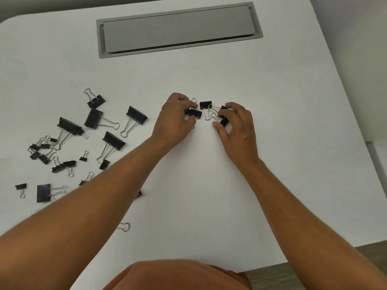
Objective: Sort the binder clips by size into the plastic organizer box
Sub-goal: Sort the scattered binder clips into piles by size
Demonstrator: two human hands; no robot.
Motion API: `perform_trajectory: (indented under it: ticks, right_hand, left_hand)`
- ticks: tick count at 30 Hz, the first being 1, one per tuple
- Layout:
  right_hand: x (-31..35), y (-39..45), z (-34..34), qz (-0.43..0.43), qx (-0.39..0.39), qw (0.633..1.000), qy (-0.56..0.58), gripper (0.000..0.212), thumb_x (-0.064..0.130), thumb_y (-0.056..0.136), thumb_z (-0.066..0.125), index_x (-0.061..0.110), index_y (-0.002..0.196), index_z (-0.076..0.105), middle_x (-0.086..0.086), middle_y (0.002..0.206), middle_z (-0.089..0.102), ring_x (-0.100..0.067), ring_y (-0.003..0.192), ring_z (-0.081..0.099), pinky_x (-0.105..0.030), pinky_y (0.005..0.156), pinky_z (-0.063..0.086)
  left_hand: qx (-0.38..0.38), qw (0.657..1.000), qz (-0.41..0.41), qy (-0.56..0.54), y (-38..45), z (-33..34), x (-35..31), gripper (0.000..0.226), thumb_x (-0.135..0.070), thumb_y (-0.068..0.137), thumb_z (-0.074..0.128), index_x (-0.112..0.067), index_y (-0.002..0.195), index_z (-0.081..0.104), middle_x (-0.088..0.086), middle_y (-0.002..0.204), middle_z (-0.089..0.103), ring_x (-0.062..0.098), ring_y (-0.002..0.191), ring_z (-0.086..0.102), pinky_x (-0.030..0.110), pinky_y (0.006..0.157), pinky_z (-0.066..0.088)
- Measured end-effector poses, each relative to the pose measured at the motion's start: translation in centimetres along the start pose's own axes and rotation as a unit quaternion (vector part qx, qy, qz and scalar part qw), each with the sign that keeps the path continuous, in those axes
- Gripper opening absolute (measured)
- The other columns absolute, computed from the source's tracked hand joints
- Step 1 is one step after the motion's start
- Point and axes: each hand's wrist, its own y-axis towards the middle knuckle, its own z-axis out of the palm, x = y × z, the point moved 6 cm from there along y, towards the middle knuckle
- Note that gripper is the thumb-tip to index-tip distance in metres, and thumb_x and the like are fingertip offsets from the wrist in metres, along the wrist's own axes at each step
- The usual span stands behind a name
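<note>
Nearest to the person, under the left forearm, one wire handle (125, 226) of a clip looks out, and a black corner (138, 193) of another shows a little farther along the same arm. These two clips are mostly hidden.

Left of the left arm lies the unsorted pile (69, 143) on the white table (209, 206). Here I count about five large clips, for example one (113, 141) just beside the forearm, and one more wide clip (44, 192) at the near left. Around them are perhaps twelve to fourteen small and medium clips; some overlap in a cluster (41, 150), so the exact number I cannot tell.

Farther on, the two hands work close together on a small group of medium clips. The left hand (177, 119) has its fingers curled and pinches a medium clip (193, 112). The right hand (236, 126) is also curled and grips a clip (224, 120) between thumb and fingers. Between the hands one clip (205, 105) lies free on the table. The group seems to be four or five clips.

Beyond the hands is only a grey cable hatch (179, 30) in the table.

The plastic organizer box is not in view anywhere. So I judge the task is at an early stage: clips are being grouped by size on the table, none is yet in a compartment, and most of the pile is untouched.
</note>
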Motion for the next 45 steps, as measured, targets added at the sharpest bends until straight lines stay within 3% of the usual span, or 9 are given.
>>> perform_trajectory:
  ticks: [4, 7, 9, 21, 27, 32, 36, 39, 45]
  right_hand:
    - [-0.5, 0.8, -0.7, 0.021, 0.038, 0.997, 0.059, 0.057, 0.032, 0.087, 0.083, 0.019, 0.137, 0.061, 0.001, 0.144, 0.053, -0.019, 0.131, 0.05, -0.029, 0.113, 0.042]
    - [-0.5, 0.7, -0.5, 0.003, 0.073, 0.997, 0.02, 0.08, 0.04, 0.084, 0.085, 0.026, 0.154, 0.047, 0.003, 0.157, 0.043, -0.018, 0.132, 0.041, -0.022, 0.112, 0.031]
    - [-0.5, 0.8, 0.0, -0.009, 0.094, 0.996, -0.004, 0.081, 0.041, 0.089, 0.081, 0.029, 0.159, 0.041, 0.002, 0.162, 0.038, -0.021, 0.129, 0.039, -0.024, 0.109, 0.031]
    - [0.7, 5.2, 2.7, -0.095, 0.106, 0.983, -0.115, 0.042, 0.033, 0.103, 0.061, 0.032, 0.145, 0.058, -0.002, 0.143, 0.052, -0.032, 0.109, 0.049, -0.046, 0.091, 0.047]
    - [-0.4, 6.4, 2.8, -0.049, 0.093, 0.991, -0.085, 0.042, 0.039, 0.1, 0.063, 0.03, 0.142, 0.06, 0.0, 0.14, 0.053, -0.027, 0.112, 0.046, -0.042, 0.098, 0.045]
    - [-1.0, 4.7, 1.2, 0.023, 0.047, 0.998, 0.035, 0.059, 0.041, 0.099, 0.067, 0.027, 0.153, 0.048, -0.001, 0.149, 0.047, -0.024, 0.127, 0.044, -0.021, 0.107, 0.032]
    - [-1.0, -1.2, -0.2, 0.137, -0.025, 0.983, 0.118, 0.066, 0.034, 0.092, 0.079, 0.029, 0.15, 0.047, 0.009, 0.143, 0.047, -0.019, 0.126, 0.051, -0.041, 0.106, 0.049]
    - [0.6, -5.7, -0.7, 0.185, -0.04, 0.971, 0.15, 0.063, 0.029, 0.092, 0.081, 0.027, 0.147, 0.05, 0.008, 0.137, 0.05, -0.013, 0.113, 0.056, -0.031, 0.097, 0.053]
    - [6.7, -11.8, 1.1, 0.155, 0.052, 0.964, 0.211, 0.046, 0.019, 0.097, 0.074, 0.03, 0.138, 0.055, 0.015, 0.126, 0.056, -0.01, 0.103, 0.058, -0.012, 0.084, 0.047]
  left_hand:
    - [-0.008, 0.999, 0.016, -0.038, -0.3, -0.9, -0.2, 0.052, -0.02, 0.083, 0.08, -0.023, 0.133, 0.067, -0.002, 0.127, 0.054, 0.009, 0.094, 0.058, 0.028, 0.091, 0.051]
    - [-0.049, 0.992, 0.021, 0.116, -1.7, -1.3, 0.5, 0.082, -0.058, 0.079, 0.081, -0.027, 0.149, 0.051, 0.002, 0.141, 0.051, 0.026, 0.123, 0.047, 0.038, 0.102, 0.04]
    - [-0.052, 0.983, 0.025, 0.175, -2.5, -0.9, 0.8, 0.091, -0.068, 0.08, 0.075, -0.025, 0.153, 0.045, 0.003, 0.145, 0.051, 0.031, 0.126, 0.044, 0.045, 0.103, 0.038]
    - [-0.04, 0.989, 0.085, 0.119, 0.9, 0.6, 0.2, 0.059, -0.049, 0.091, 0.073, -0.02, 0.141, 0.062, 0.004, 0.136, 0.056, 0.032, 0.114, 0.051, 0.04, 0.095, 0.038]
    - [-0.032, 0.993, 0.072, 0.083, 1.4, 0.8, -0.5, 0.054, -0.039, 0.093, 0.074, -0.017, 0.141, 0.061, 0.007, 0.138, 0.055, 0.032, 0.119, 0.05, 0.041, 0.101, 0.042]
    - [-0.045, 0.999, 0.023, -0.011, -0.1, 1.6, -0.9, 0.064, -0.024, 0.094, 0.073, -0.014, 0.153, 0.048, 0.004, 0.145, 0.051, 0.023, 0.133, 0.045, 0.022, 0.106, 0.033]
    - [-0.035, 0.998, 0.016, -0.053, -3.2, 1.3, -1.5, 0.075, -0.02, 0.094, 0.072, -0.016, 0.16, 0.037, 0.002, 0.166, 0.03, 0.018, 0.15, 0.034, 0.027, 0.116, 0.034]
    - [-0.033, 0.998, 0.023, -0.045, -8.0, 0.1, -1.6, 0.073, -0.018, 0.096, 0.07, -0.018, 0.16, 0.036, -0.002, 0.168, 0.025, 0.016, 0.149, 0.036, 0.028, 0.111, 0.041]
    - [-0.065, 0.996, 0.042, -0.05, -19.6, -3.4, -0.2, 0.051, -0.012, 0.094, 0.072, -0.019, 0.143, 0.06, -0.006, 0.138, 0.052, 0.004, 0.122, 0.054, 0.034, 0.099, 0.055]
